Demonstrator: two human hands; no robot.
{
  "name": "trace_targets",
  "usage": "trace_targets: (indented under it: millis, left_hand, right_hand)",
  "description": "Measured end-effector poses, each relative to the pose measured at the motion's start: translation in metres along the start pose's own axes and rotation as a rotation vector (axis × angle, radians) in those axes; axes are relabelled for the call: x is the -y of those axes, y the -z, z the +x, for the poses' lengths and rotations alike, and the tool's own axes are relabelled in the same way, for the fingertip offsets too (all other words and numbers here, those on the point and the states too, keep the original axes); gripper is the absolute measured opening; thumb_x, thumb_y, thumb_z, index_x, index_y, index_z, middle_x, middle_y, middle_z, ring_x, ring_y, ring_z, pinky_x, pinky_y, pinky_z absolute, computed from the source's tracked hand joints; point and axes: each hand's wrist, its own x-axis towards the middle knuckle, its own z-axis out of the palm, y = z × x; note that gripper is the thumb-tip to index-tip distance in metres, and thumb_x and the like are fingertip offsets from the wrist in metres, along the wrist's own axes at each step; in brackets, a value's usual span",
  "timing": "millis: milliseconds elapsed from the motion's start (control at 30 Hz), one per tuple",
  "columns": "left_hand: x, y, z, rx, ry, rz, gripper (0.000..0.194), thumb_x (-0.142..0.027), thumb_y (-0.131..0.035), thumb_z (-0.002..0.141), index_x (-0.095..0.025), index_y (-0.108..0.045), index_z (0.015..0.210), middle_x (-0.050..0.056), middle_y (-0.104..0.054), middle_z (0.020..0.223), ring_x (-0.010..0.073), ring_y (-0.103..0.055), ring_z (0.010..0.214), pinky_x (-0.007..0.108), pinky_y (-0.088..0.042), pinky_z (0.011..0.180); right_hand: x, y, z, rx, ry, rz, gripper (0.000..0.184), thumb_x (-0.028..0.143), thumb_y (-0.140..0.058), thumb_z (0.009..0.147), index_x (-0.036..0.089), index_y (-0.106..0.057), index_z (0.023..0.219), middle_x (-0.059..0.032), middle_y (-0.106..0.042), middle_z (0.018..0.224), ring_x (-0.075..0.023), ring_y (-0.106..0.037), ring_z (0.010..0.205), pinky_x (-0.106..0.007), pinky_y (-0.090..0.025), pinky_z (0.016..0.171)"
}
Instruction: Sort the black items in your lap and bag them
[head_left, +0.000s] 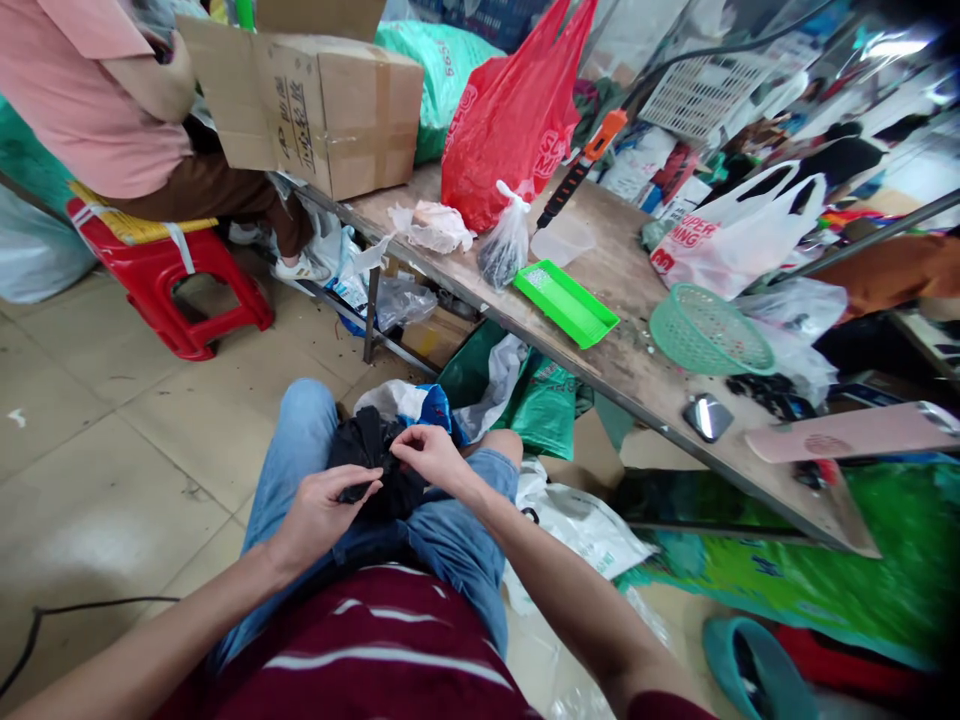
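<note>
A crumpled black cloth (373,465) lies bunched on my lap, over my blue denim jeans (300,450). My left hand (322,515) pinches a fold of it at the near left edge between thumb and fingers. My right hand (429,456) grips the top of the bunch with its fingertips. The two hands are close together and apart by only a small gap. Whatever lies inside the folds is hidden. A blue-and-white plastic bag (416,403) sits just behind the cloth.
A seated person in a pink shirt (90,110) is on a red plastic stool (169,280) at left. A wooden table edge (600,345) runs ahead, holding a green tray (566,303), green basket (711,330), knife (581,170), and plastic bags. Bags lie on the tiled floor.
</note>
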Motion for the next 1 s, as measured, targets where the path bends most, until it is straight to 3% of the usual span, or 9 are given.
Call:
trace_targets:
  millis: [133, 233, 467, 567, 667, 767, 833, 1000]
  left_hand:
    - [0.007, -0.004, -0.002, 0.005, -0.094, 0.08, 0.017, -0.015, -0.068, 0.089, -0.018, -0.072, 0.105, 0.003, -0.075, 0.1, 0.0129, -0.07, 0.088, 0.021, -0.057, 0.084]
    - [0.011, -0.005, -0.003, -0.02, -0.112, 0.107, 0.017, -0.014, -0.068, 0.089, -0.019, -0.071, 0.104, 0.003, -0.075, 0.1, 0.0131, -0.07, 0.089, 0.022, -0.057, 0.085]
    - [0.016, -0.003, -0.012, -0.031, -0.17, 0.143, 0.023, -0.007, -0.067, 0.088, -0.017, -0.067, 0.108, 0.006, -0.072, 0.106, 0.0135, -0.067, 0.097, 0.023, -0.055, 0.092]
    - [0.016, -0.002, -0.011, -0.02, -0.194, 0.159, 0.027, -0.002, -0.064, 0.087, -0.016, -0.066, 0.11, 0.008, -0.071, 0.109, 0.014, -0.067, 0.1, 0.023, -0.054, 0.094]
    - [0.013, 0.0, -0.009, -0.003, -0.233, 0.202, 0.028, 0.0, -0.059, 0.087, -0.014, -0.066, 0.11, 0.01, -0.071, 0.109, 0.0154, -0.067, 0.1, 0.024, -0.055, 0.094]
    - [0.011, 0.003, -0.012, 0.047, -0.259, 0.247, 0.038, 0.006, -0.049, 0.084, -0.014, -0.065, 0.113, 0.011, -0.07, 0.111, 0.0168, -0.067, 0.102, 0.027, -0.056, 0.094]
    - [0.011, 0.004, -0.014, 0.076, -0.273, 0.26, 0.048, 0.01, -0.043, 0.079, -0.014, -0.063, 0.116, 0.011, -0.069, 0.114, 0.0173, -0.066, 0.106, 0.029, -0.056, 0.096]
    - [0.011, 0.005, -0.013, 0.059, -0.278, 0.242, 0.048, 0.009, -0.044, 0.081, -0.015, -0.061, 0.119, 0.011, -0.068, 0.117, 0.0161, -0.064, 0.109, 0.028, -0.054, 0.099]
  right_hand:
    - [-0.023, -0.01, 0.012, -0.041, -0.06, 0.059, 0.021, 0.028, -0.058, 0.08, 0.01, -0.064, 0.088, -0.0035, -0.062, 0.075, -0.0111, -0.058, 0.058, -0.02, -0.048, 0.053]
    - [-0.023, -0.013, 0.009, -0.053, -0.041, 0.127, 0.023, 0.031, -0.056, 0.082, 0.01, -0.061, 0.091, -0.0029, -0.06, 0.076, -0.0114, -0.057, 0.057, -0.022, -0.048, 0.051]
    - [0.018, 0.014, -0.014, -0.071, 0.452, -0.147, 0.024, 0.034, -0.058, 0.091, 0.014, -0.07, 0.09, -0.005, -0.062, 0.096, -0.0092, -0.058, 0.088, -0.019, -0.047, 0.078]
    - [0.024, 0.02, -0.009, 0.061, 0.55, -0.23, 0.024, 0.034, -0.061, 0.092, 0.018, -0.073, 0.106, -0.005, -0.061, 0.103, -0.0082, -0.058, 0.089, -0.019, -0.047, 0.081]
    - [0.023, 0.022, 0.0, 0.212, 0.637, -0.325, 0.024, 0.028, -0.061, 0.092, 0.019, -0.074, 0.109, -0.0044, -0.061, 0.1, -0.0091, -0.059, 0.093, -0.02, -0.046, 0.088]
    - [0.023, 0.023, 0.004, 0.353, 0.631, -0.369, 0.019, 0.023, -0.062, 0.089, 0.018, -0.075, 0.103, -0.0029, -0.063, 0.095, -0.0082, -0.059, 0.088, -0.018, -0.046, 0.082]
    - [0.024, 0.023, 0.002, 0.374, 0.62, -0.376, 0.015, 0.022, -0.063, 0.087, 0.017, -0.074, 0.096, -0.0021, -0.064, 0.091, -0.0077, -0.059, 0.083, -0.017, -0.046, 0.077]
    - [0.027, 0.018, -0.005, 0.191, 0.494, -0.289, 0.013, 0.021, -0.063, 0.084, 0.015, -0.074, 0.084, -0.0018, -0.065, 0.085, -0.0079, -0.059, 0.078, -0.017, -0.044, 0.072]
